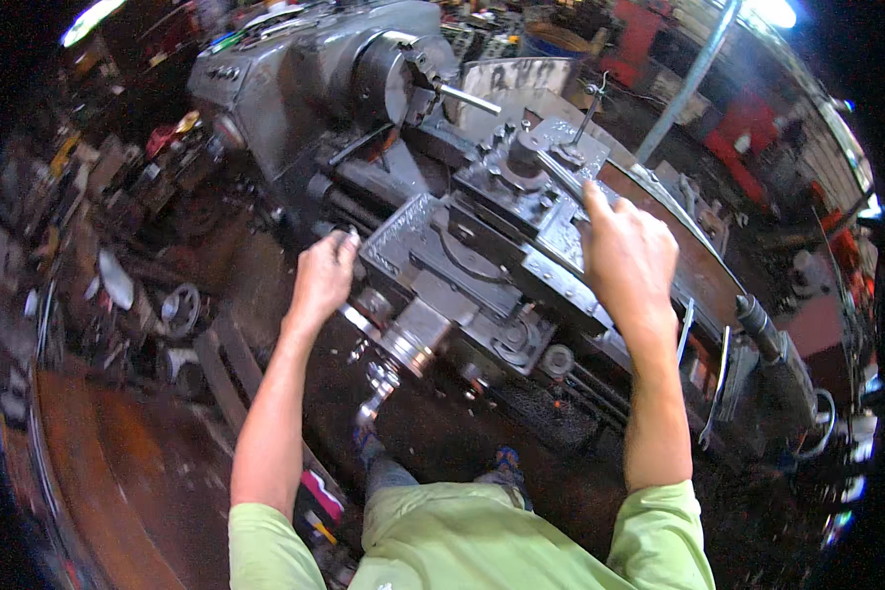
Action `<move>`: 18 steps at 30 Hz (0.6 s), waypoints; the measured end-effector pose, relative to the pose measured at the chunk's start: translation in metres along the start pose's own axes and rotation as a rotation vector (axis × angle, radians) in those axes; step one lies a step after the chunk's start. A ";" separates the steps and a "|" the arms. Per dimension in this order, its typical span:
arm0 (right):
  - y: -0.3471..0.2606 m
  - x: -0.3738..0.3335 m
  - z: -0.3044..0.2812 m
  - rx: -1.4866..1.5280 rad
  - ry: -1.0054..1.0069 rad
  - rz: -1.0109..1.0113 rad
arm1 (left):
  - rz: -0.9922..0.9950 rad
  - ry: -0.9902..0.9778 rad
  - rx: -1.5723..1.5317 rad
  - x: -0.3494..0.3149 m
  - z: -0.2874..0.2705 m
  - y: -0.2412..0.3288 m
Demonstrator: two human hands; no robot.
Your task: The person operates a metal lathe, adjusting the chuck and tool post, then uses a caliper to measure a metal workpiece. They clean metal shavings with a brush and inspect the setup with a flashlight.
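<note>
A metalworking lathe (295, 88) lies slantwise in front of me. Its chuck (403, 79) grips a thin bright rod (470, 99). My right hand (631, 251) is closed round the end of a metal lever (559, 175), which reaches to the round top of the tool post (523, 147). Beside the left edge of the carriage (398, 236), my left hand (324, 277) is closed, its thumb against the fingers. A small shiny tip shows at the fingertips, but what the hand holds is mostly hidden. Below it are a metal collar (410, 339) and a crank handle (379, 388).
A thin upright stand (590, 113) rises behind the tool post. To the right is the tailstock (772, 344), with a long wrench-like tool (720, 388) near it. Scrap parts and a small handwheel (180, 308) crowd the left. A rusty brown sheet (98, 472) lies lower left.
</note>
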State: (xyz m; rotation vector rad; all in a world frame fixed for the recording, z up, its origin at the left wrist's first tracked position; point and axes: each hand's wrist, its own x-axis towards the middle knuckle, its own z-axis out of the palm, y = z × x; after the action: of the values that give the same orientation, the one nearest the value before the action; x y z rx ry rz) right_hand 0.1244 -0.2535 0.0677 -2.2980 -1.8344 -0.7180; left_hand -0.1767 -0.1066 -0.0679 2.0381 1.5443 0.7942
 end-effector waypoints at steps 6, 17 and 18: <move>-0.023 0.002 -0.005 -0.115 0.053 0.178 | 0.219 -0.284 -0.257 0.069 0.019 -0.020; -0.027 0.004 0.000 -0.037 0.021 0.323 | 0.687 -0.497 -0.290 0.167 0.111 0.013; -0.027 0.004 0.002 -0.043 0.040 0.336 | 0.688 -0.511 -0.254 0.173 0.113 0.014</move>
State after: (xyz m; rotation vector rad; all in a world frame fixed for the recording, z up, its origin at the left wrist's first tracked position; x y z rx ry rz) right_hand 0.0999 -0.2421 0.0619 -2.5084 -1.3765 -0.7482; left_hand -0.0542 0.0545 -0.1112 2.3351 0.4357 0.5791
